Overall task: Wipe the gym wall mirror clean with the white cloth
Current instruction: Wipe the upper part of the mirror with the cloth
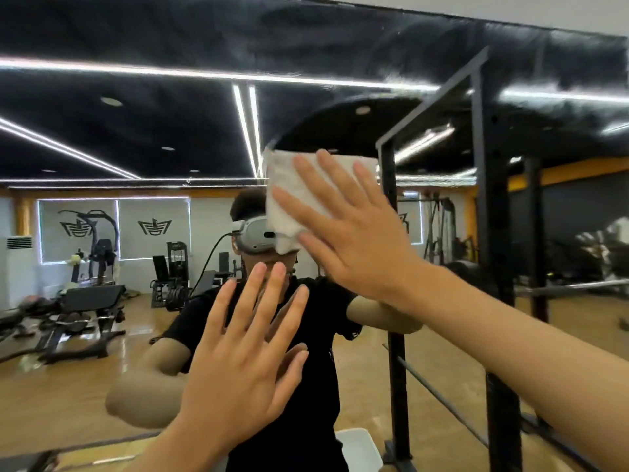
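Observation:
The gym wall mirror (pixel 112 137) fills almost the whole view and reflects the gym hall and me. My right hand (pixel 354 229) lies flat with fingers spread on the folded white cloth (pixel 286 195), pressing it against the glass at about head height, right of centre. My left hand (pixel 245 362) rests flat on the mirror lower down, fingers spread, holding nothing. Most of the cloth's right half is hidden under my right hand. In the reflection, a person in a black shirt wears a headset.
A black steel rack (pixel 493 301) with a horizontal bar stands at the right, beside the mirror. A white object (pixel 360 447) sits low near the bottom centre. Weight benches (pixel 88 301) and machines show only as reflections at the left. The mirror's lower edge runs along the bottom left.

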A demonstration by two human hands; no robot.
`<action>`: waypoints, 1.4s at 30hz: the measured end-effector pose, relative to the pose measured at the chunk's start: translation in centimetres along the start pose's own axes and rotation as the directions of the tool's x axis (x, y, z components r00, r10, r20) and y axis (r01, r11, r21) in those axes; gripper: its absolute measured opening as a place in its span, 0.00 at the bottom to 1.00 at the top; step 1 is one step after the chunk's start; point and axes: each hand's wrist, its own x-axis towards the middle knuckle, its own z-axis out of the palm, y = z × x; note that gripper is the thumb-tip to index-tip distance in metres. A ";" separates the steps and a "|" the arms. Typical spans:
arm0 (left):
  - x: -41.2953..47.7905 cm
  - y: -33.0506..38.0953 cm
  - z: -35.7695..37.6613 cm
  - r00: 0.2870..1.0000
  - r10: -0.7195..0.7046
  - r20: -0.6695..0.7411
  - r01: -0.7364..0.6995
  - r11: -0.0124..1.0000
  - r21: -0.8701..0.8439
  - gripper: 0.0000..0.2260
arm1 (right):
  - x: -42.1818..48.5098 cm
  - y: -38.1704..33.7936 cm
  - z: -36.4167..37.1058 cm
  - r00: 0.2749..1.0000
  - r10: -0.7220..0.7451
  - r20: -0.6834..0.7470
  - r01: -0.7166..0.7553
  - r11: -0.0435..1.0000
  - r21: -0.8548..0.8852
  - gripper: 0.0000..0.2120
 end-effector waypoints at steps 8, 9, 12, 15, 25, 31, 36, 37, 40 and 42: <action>0.2 0.4 0.3 1.000 -0.012 -0.004 0.012 0.999 0.035 0.31 | -5.3 10.9 -2.4 0.851 0.525 -0.017 -0.525 0.850 -0.031 0.29; 0.2 0.3 0.4 1.000 -0.011 -0.002 0.011 0.999 0.036 0.31 | -3.4 9.6 -2.4 0.830 0.557 -0.031 -0.558 0.830 -0.012 0.29; 0.1 0.4 0.3 1.000 -0.013 -0.009 0.014 0.999 0.032 0.32 | 2.6 3.6 -2.1 0.884 0.461 -0.070 -0.462 0.887 0.013 0.29; 0.0 0.2 0.3 1.000 -0.009 -0.011 0.009 1.000 0.007 0.31 | 7.3 -3.7 -0.9 0.969 0.232 -0.087 -0.231 0.973 0.013 0.30; 0.1 0.0 0.1 1.000 -0.010 -0.008 0.010 1.000 0.011 0.31 | -4.1 5.9 -0.9 0.986 0.167 0.026 -0.166 0.986 -0.024 0.29; 0.0 0.3 0.5 1.000 -0.009 -0.025 0.010 0.999 0.035 0.31 | -17.2 11.3 -0.9 0.807 0.578 0.116 -0.580 0.814 -0.026 0.30; 0.1 0.5 0.3 1.000 -0.016 -0.022 0.017 0.999 0.034 0.31 | -9.1 6.4 -0.1 0.698 0.715 -0.024 -0.712 0.698 0.071 0.30; 0.1 0.5 0.2 1.000 -0.018 -0.018 0.019 0.999 0.028 0.31 | -6.6 4.7 -0.1 0.732 0.679 -0.051 -0.673 0.733 0.103 0.30; 0.1 0.3 0.0 1.000 -0.019 -0.012 0.019 1.000 0.009 0.32 | -0.7 -1.2 0.2 0.852 0.520 -0.068 -0.504 0.848 0.164 0.29; 0.0 0.1 0.1 1.000 -0.018 -0.019 0.017 1.000 -0.012 0.31 | 0.6 -4.5 0.5 0.925 0.379 -0.037 -0.370 0.917 0.149 0.29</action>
